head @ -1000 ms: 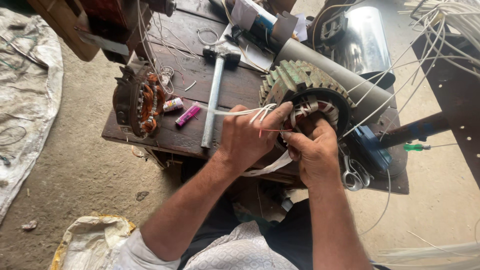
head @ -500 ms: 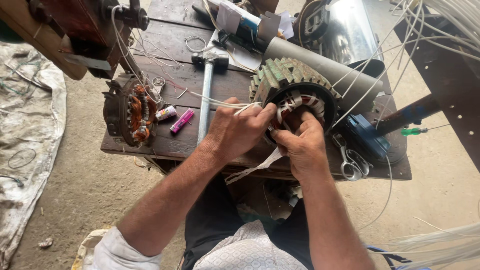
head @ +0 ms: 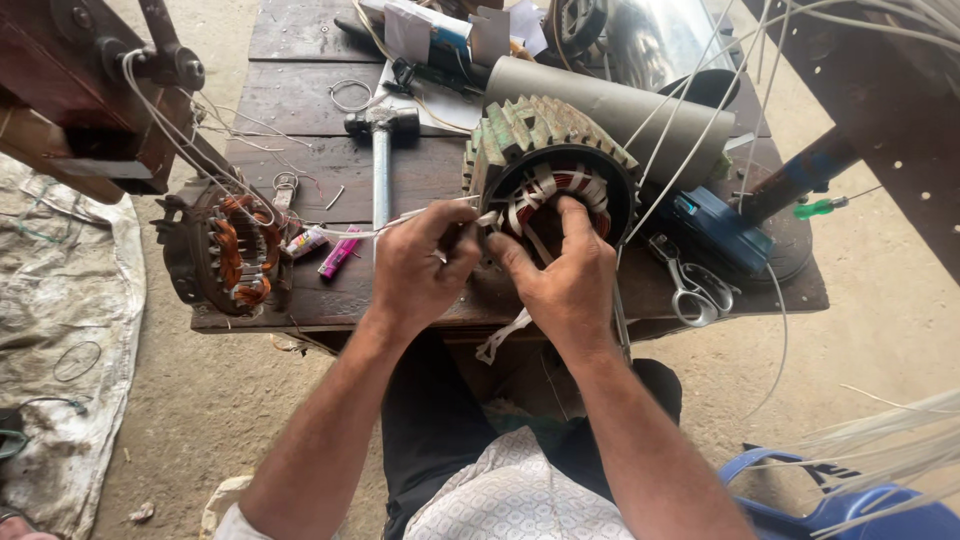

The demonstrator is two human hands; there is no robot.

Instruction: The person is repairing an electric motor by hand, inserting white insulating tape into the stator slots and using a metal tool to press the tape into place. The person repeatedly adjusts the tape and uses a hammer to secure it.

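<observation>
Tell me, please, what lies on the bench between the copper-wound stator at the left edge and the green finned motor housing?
In the head view, between the copper-wound stator and the green motor housing lie a pink lighter, a small tube and a hammer.

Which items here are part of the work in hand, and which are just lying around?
In use:
left hand
right hand
green finned motor stator
thin white sleeving

Lying about:
steel-handled hammer
metal scissors
pink lighter
second copper-wound stator
grey tube
</observation>
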